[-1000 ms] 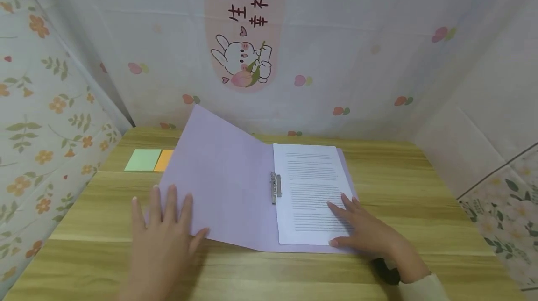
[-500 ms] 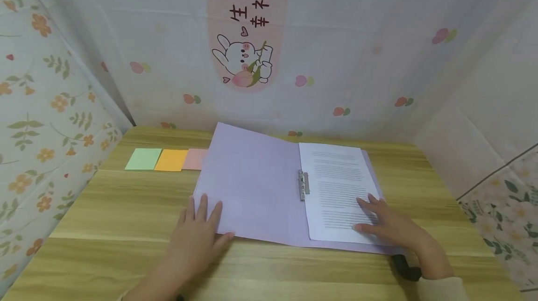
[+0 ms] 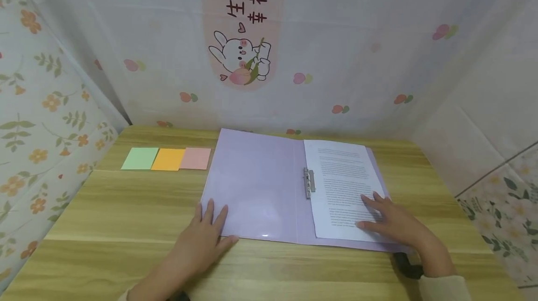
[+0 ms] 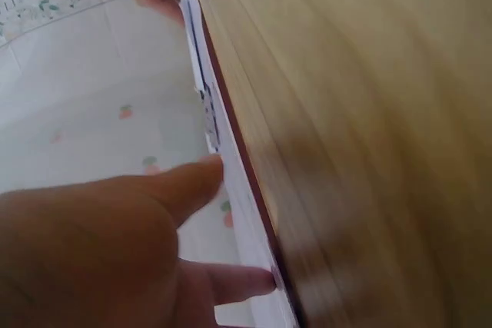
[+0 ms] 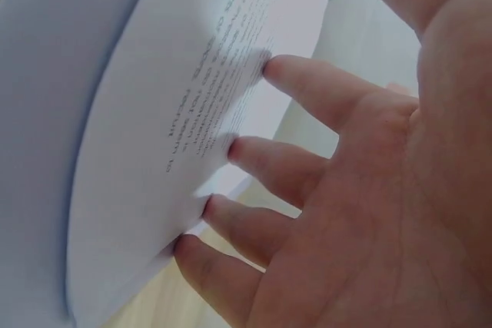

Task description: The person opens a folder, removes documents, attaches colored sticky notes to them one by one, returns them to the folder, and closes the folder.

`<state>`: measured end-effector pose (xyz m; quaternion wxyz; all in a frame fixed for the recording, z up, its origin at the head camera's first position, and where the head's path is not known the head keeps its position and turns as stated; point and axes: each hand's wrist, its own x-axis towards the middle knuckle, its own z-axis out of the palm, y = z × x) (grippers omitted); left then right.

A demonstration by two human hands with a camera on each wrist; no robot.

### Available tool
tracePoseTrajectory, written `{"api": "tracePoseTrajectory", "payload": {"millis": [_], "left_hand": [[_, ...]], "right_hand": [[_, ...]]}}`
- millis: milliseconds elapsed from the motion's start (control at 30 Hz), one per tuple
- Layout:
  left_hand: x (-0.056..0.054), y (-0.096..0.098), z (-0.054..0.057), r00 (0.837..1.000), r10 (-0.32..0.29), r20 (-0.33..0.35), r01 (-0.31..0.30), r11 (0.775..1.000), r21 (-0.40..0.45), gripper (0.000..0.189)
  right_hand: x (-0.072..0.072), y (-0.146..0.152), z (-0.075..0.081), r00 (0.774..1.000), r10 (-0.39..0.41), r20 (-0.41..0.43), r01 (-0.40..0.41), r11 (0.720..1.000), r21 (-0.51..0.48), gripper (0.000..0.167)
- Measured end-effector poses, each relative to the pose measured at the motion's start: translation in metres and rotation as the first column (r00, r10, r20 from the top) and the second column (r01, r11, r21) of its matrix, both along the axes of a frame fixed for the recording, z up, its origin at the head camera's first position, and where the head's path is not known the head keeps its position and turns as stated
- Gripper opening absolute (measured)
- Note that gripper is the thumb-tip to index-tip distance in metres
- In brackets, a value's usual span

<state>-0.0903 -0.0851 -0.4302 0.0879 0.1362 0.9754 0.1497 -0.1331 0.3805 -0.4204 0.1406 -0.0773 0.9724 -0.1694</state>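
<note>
A purple ring binder (image 3: 256, 184) lies spread flat on the wooden table, its inner left cover bare. Printed sheets (image 3: 342, 189) rest on its right side, by the metal ring clip (image 3: 309, 183) near the spine. My left hand (image 3: 201, 240) has its spread fingers on the cover's lower left corner. Over on the right, my right hand (image 3: 391, 221) rests its fingertips on the lower right part of the sheets. In the right wrist view the fingertips (image 5: 246, 147) touch the printed page (image 5: 154, 167), fingers extended and apart.
Three pads of sticky notes stand in a row left of the binder: green (image 3: 140, 158), orange (image 3: 168, 159) and pink (image 3: 195, 158). A patterned cloth (image 3: 336, 58) hangs behind the table (image 3: 126, 217). A black strap (image 3: 407, 266) shows under my right wrist.
The raised left cover has come down flat, and the binder has slid right with both hands on it. The orange and pink sticky notes have come into full view.
</note>
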Motion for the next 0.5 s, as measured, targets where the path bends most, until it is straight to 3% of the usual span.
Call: {"api": "tracePoseTrajectory", "payload": {"millis": [167,267,433,500], "left_hand": [[0.0,-0.008,0.003,0.999,0.046,0.014,-0.046,0.999,-0.013,0.069],[-0.003,-0.013,0.006,0.998,0.056,-0.033,-0.058,0.997,-0.054,0.071],[-0.026,-0.015,0.008,0.982,0.021,-0.187,-0.047,0.99,-0.134,0.073],[-0.036,-0.016,0.008,0.977,-0.004,-0.213,-0.03,0.987,-0.158,0.073]], "right_hand": [[0.002,-0.009,0.002,1.0,0.026,0.0,-0.026,1.0,-0.003,0.089],[0.002,-0.015,0.004,0.999,0.042,-0.005,-0.042,0.999,-0.012,0.089],[0.001,-0.018,0.006,0.999,0.042,-0.015,-0.042,0.999,-0.002,0.088],[0.0,-0.016,0.004,0.999,0.045,-0.01,-0.045,0.999,-0.001,0.088]]}}
